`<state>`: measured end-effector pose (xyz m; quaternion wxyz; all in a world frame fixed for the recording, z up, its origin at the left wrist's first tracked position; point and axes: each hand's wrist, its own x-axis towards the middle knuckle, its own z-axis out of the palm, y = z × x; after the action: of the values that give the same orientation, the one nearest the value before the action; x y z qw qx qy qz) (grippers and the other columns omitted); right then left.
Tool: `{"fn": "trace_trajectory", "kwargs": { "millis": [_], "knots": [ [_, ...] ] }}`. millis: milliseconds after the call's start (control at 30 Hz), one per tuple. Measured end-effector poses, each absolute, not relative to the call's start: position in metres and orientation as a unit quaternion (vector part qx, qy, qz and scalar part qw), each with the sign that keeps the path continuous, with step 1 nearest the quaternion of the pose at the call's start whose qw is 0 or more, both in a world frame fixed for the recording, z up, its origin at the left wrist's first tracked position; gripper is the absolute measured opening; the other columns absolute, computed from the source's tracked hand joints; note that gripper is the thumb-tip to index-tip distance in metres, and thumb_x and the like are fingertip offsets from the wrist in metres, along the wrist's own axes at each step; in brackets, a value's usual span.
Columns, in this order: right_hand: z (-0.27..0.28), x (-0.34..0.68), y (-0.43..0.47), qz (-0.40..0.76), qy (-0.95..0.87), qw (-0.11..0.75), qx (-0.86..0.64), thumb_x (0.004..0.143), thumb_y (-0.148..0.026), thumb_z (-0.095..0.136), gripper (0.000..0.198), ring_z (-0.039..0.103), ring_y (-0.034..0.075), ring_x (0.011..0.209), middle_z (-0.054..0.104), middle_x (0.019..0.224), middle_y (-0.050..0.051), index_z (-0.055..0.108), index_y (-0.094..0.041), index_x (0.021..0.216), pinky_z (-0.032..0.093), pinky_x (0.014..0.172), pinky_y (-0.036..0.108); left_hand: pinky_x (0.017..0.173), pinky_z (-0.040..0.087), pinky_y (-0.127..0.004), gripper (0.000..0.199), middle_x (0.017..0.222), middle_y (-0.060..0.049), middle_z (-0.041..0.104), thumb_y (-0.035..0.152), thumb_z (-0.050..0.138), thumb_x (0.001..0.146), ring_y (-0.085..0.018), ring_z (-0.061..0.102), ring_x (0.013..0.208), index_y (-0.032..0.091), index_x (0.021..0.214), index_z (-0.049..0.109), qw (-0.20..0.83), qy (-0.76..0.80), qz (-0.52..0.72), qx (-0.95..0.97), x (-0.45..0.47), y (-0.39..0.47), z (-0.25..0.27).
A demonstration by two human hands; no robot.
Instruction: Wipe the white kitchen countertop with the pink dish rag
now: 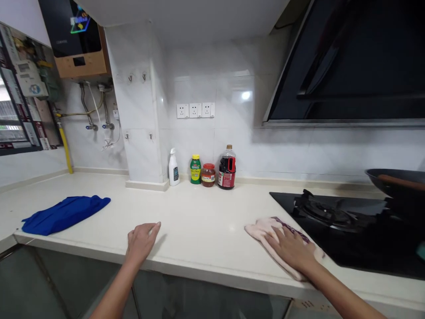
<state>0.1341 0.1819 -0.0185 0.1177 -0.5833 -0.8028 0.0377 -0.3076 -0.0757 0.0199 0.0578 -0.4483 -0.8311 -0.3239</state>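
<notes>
My right hand (292, 246) lies flat with spread fingers on a folded pale pink cloth (262, 226) with a dark purple patterned part. The cloth rests on the cream countertop (199, 221), beside the left edge of the black gas stove (352, 252). Over the counter's front part is my left hand (142, 239), holding nothing. Its fingers are loosely bent, and the thumb stands apart from them. Whether it touches the counter I cannot tell.
A blue cloth (66, 214) lies at the left. Along the wall stand a white spray bottle (173, 168), a green bottle (195, 170), a red-lidded jar (208, 176) and a dark sauce bottle (227, 170). A wok (398, 181) sits on the stove under the range hood (348, 66).
</notes>
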Motion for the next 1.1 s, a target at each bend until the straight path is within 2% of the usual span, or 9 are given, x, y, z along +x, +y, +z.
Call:
{"fn": "trace_trajectory", "kwargs": {
  "millis": [100, 200, 400, 533, 667, 833, 933, 1033, 1100],
  "knots": [
    [0.003, 0.091, 0.158, 0.047, -0.807, 0.093, -0.581, 0.103, -0.065, 0.028, 0.074, 0.023, 0.055, 0.145, 0.028, 0.162, 0.021, 0.043, -0.018, 0.158, 0.017, 0.110, 0.083, 0.112, 0.033, -0.050, 0.055, 0.131, -0.007, 0.074, 0.062, 0.036, 0.097, -0.033, 0.056, 0.133, 0.028, 0.105, 0.078, 0.061, -0.834, -0.316, -0.448, -0.306, -0.076, 0.021],
    [0.018, 0.032, 0.126, 0.064, -0.857, 0.100, -0.501, 0.107, -0.066, 0.029, 0.075, 0.021, 0.053, 0.146, 0.026, 0.163, 0.022, 0.040, -0.015, 0.160, 0.019, 0.110, 0.082, 0.113, 0.032, -0.050, 0.053, 0.131, -0.007, 0.074, 0.061, 0.038, 0.097, -0.033, 0.057, 0.133, 0.027, 0.107, 0.078, 0.066, -0.835, -0.316, -0.446, -0.306, -0.076, 0.021],
    [0.021, -0.065, 0.033, 0.098, -0.949, 0.108, -0.278, 0.104, -0.076, 0.041, 0.070, 0.022, 0.048, 0.148, 0.029, 0.164, 0.012, 0.045, -0.030, 0.157, 0.019, 0.114, 0.078, 0.108, 0.038, -0.047, 0.055, 0.127, -0.008, 0.076, 0.059, 0.035, 0.099, -0.033, 0.059, 0.130, 0.026, 0.102, 0.079, 0.063, -0.836, -0.308, -0.449, -0.309, -0.078, 0.023],
    [0.009, -0.075, 0.001, 0.057, -0.972, 0.152, -0.172, 0.092, -0.067, 0.074, 0.075, 0.030, 0.047, 0.145, 0.034, 0.162, 0.012, 0.045, -0.034, 0.153, 0.023, 0.113, 0.077, 0.104, 0.041, -0.045, 0.055, 0.124, -0.007, 0.077, 0.059, 0.035, 0.098, -0.032, 0.061, 0.129, 0.027, 0.096, 0.079, 0.065, -0.842, -0.298, -0.446, -0.311, -0.078, 0.026],
    [-0.002, -0.044, 0.011, 0.025, -0.968, 0.167, -0.186, 0.086, -0.058, 0.084, 0.079, 0.034, 0.039, 0.144, 0.036, 0.161, 0.002, 0.042, -0.042, 0.152, 0.029, 0.117, 0.066, 0.107, 0.040, -0.050, 0.055, 0.126, -0.009, 0.076, 0.057, 0.035, 0.097, -0.034, 0.061, 0.129, 0.025, 0.100, 0.079, 0.066, -0.849, -0.284, -0.441, -0.311, -0.077, 0.028],
    [-0.011, 0.036, 0.045, 0.021, -0.955, 0.145, -0.257, 0.070, -0.046, 0.096, 0.091, 0.036, 0.046, 0.142, 0.039, 0.159, 0.008, 0.052, -0.036, 0.149, 0.029, 0.116, 0.068, 0.108, 0.039, -0.052, 0.056, 0.129, -0.010, 0.075, 0.057, 0.035, 0.097, -0.036, 0.061, 0.129, 0.023, 0.105, 0.079, 0.063, -0.853, -0.270, -0.443, -0.311, -0.075, 0.029],
    [-0.022, 0.103, 0.069, 0.010, -0.941, 0.133, -0.311, 0.066, -0.034, 0.093, 0.090, 0.034, 0.048, 0.143, 0.037, 0.160, 0.012, 0.055, -0.034, 0.148, 0.027, 0.115, 0.070, 0.107, 0.039, -0.050, 0.055, 0.129, -0.009, 0.075, 0.057, 0.035, 0.097, -0.036, 0.059, 0.131, 0.024, 0.103, 0.079, 0.063, -0.851, -0.267, -0.447, -0.310, -0.074, 0.029],
    [-0.042, 0.181, 0.103, -0.041, -0.925, 0.136, -0.353, 0.067, -0.033, 0.085, 0.085, 0.032, 0.041, 0.146, 0.036, 0.161, 0.008, 0.057, -0.039, 0.147, 0.032, 0.116, 0.061, 0.107, 0.038, -0.048, 0.055, 0.127, -0.009, 0.075, 0.057, 0.035, 0.098, -0.035, 0.060, 0.130, 0.024, 0.100, 0.079, 0.067, -0.849, -0.270, -0.450, -0.307, -0.074, 0.029],
    [-0.060, 0.235, 0.131, -0.074, -0.924, 0.151, -0.343, 0.067, -0.036, 0.081, 0.086, 0.032, 0.036, 0.147, 0.037, 0.159, 0.009, 0.056, -0.036, 0.150, 0.034, 0.115, 0.056, 0.107, 0.038, -0.048, 0.054, 0.125, -0.008, 0.076, 0.056, 0.036, 0.099, -0.034, 0.061, 0.127, 0.024, 0.099, 0.079, 0.070, -0.848, -0.272, -0.449, -0.304, -0.075, 0.029]
  ]
}}
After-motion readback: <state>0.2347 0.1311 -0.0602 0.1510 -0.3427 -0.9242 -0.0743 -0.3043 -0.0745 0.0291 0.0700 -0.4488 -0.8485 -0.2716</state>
